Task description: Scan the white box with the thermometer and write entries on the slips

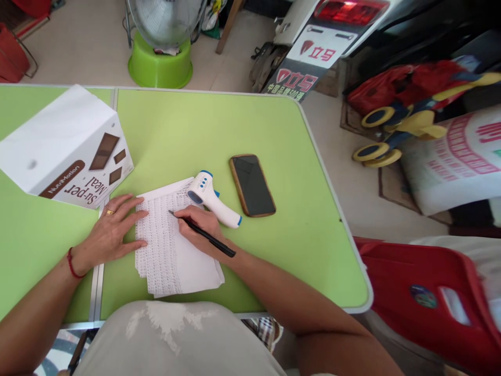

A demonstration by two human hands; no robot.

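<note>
Sheets of paper (195,266) covered partly in handwritten columns lie stacked on the green table. My left hand (113,227) rests flat with fingers spread, its fingertips on the sheets' left edge. In my right hand (201,227) is a black pen (211,240), its tip at the written part of the page. Just above that hand, a white and blue infrared thermometer (214,201) lies across the top right corner of the paper. A smartphone (254,185) in a brown case lies to the right of the thermometer.
A white box (70,151) stands at the left on the green folding table (176,125). Beyond the far edge, a fan (164,21) sits over a green stool (160,62). A scooter's rear (305,62) and a red chair (422,282) are at the right.
</note>
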